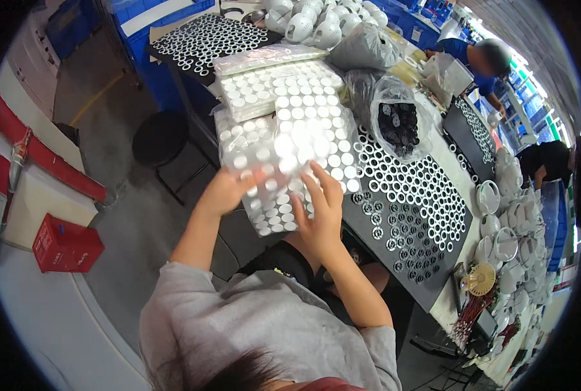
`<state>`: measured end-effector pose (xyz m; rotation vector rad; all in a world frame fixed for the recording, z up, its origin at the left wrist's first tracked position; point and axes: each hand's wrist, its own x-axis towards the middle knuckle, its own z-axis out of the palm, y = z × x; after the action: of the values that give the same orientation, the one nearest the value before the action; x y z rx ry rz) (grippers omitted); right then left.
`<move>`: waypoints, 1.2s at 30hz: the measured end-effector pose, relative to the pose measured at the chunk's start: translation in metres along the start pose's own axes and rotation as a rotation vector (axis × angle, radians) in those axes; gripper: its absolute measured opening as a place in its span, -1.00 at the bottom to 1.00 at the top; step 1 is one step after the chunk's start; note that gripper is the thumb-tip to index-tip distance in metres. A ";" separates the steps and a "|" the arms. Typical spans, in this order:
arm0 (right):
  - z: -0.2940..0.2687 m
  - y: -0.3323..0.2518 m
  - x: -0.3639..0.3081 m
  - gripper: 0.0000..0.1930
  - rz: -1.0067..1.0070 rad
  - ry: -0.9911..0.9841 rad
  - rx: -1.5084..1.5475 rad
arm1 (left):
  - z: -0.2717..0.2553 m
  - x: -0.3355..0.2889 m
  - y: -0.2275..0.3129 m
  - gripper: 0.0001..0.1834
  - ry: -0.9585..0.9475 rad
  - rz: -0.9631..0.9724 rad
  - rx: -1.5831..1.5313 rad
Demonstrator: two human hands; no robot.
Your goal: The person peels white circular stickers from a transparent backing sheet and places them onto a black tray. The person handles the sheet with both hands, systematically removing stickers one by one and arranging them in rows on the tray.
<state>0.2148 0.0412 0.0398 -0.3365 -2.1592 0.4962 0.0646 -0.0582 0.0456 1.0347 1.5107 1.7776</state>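
Sheets of round white discs (308,101) lie stacked at the near left end of the table, some under clear plastic film (254,148). A lower piece (276,220) with the same discs hangs past the table edge toward my lap. My left hand (228,189) is at the left side of this stack, beside the film; its fingers are smeared by motion and partly covered, so its grip is unclear. Over the near part of the discs, my right hand (320,208) has its fingers stretched out and spread. Glare washes out the discs between both hands.
White rings (408,179) and black round parts (408,238) cover the dark board to the right. Behind them stands a bag of black parts (398,124). White domed housings (326,29) lie at the back. A black stool (160,140) stands left; two people work at far right.
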 end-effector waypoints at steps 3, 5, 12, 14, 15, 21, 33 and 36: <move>-0.010 -0.019 -0.002 -0.57 -0.070 0.066 0.099 | 0.012 -0.032 0.008 -0.78 -0.159 0.012 0.006; -0.016 -0.018 -0.016 -0.62 -0.020 0.031 0.130 | 0.021 -0.036 0.008 -0.81 -0.241 0.094 0.027; -0.072 -0.008 -0.066 -0.84 0.314 -0.149 0.330 | 0.058 -0.046 -0.009 -0.84 -0.593 0.013 0.089; -0.086 -0.005 -0.081 -0.85 0.438 -0.172 0.394 | 0.071 -0.048 -0.024 -0.82 -0.686 -0.027 0.055; -0.092 0.000 -0.091 -0.85 0.488 -0.178 0.407 | 0.079 -0.046 -0.026 -0.81 -0.732 0.020 0.065; -0.112 0.013 -0.133 -0.86 0.733 -0.040 0.701 | 0.110 -0.041 -0.042 -0.78 -1.024 -0.025 0.204; -0.140 0.014 -0.141 -0.93 0.703 -0.053 0.398 | 0.127 -0.034 -0.053 -0.73 -1.103 0.007 0.288; -0.148 0.025 -0.153 -0.91 0.706 -0.002 0.541 | 0.126 -0.035 -0.053 -0.69 -1.040 0.039 0.122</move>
<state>0.4258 0.0342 0.0009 -0.7851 -1.7673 1.4329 0.1869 -0.0108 -0.0057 1.6807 0.9143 0.8639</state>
